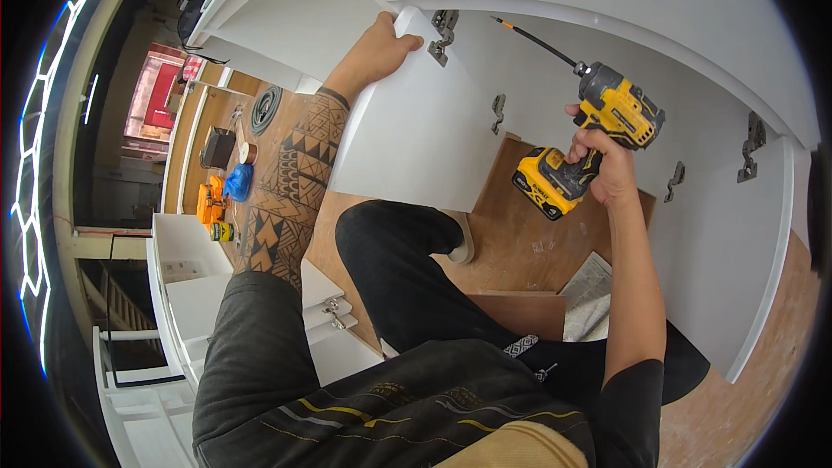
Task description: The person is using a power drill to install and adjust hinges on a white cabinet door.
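Note:
My right hand [608, 169] is wrapped round the grip of a yellow and black cordless impact driver [619, 108]. A long driver bit [537, 42] reaches from it up and to the left, its tip apart from the nearby hinge. My left hand [380, 50] grips the upper edge of a white cabinet door [407, 139], thumb on its face. Right beside that thumb, a metal hinge [443, 37] sits on the door near the white cabinet frame [555, 7]. Another hinge [498, 113] shows lower along the same door.
At right stands another white door [728, 234] with hinges [750, 147]. White panels [325, 338] with a hinge lie at lower left. Farther left on the floor are a coiled hose [266, 110], a blue bag [238, 182] and an orange item [211, 200]. Newspaper [589, 295] lies near my legs.

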Motion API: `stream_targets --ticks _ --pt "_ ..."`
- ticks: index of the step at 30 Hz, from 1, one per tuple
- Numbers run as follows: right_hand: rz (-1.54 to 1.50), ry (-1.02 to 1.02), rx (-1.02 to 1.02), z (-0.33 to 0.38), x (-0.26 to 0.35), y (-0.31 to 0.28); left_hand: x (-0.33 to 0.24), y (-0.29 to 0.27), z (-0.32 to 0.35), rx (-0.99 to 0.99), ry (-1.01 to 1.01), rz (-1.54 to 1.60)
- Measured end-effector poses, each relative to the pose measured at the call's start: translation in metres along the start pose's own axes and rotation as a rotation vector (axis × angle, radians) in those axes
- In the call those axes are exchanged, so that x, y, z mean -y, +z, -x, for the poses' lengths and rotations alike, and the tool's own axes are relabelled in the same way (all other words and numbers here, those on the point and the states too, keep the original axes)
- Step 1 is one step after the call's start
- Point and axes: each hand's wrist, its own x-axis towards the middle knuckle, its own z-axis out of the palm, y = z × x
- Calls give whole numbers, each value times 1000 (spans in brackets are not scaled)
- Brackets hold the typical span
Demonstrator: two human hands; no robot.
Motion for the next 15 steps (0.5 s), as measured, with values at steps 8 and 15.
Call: stream_targets --ticks 8,15 --pt "52 70 96 -41 5 6 -1 -5 2 27 -22 27" --pt "77 73 105 -57 4 11 -2 -6 2 8 -11 -26"
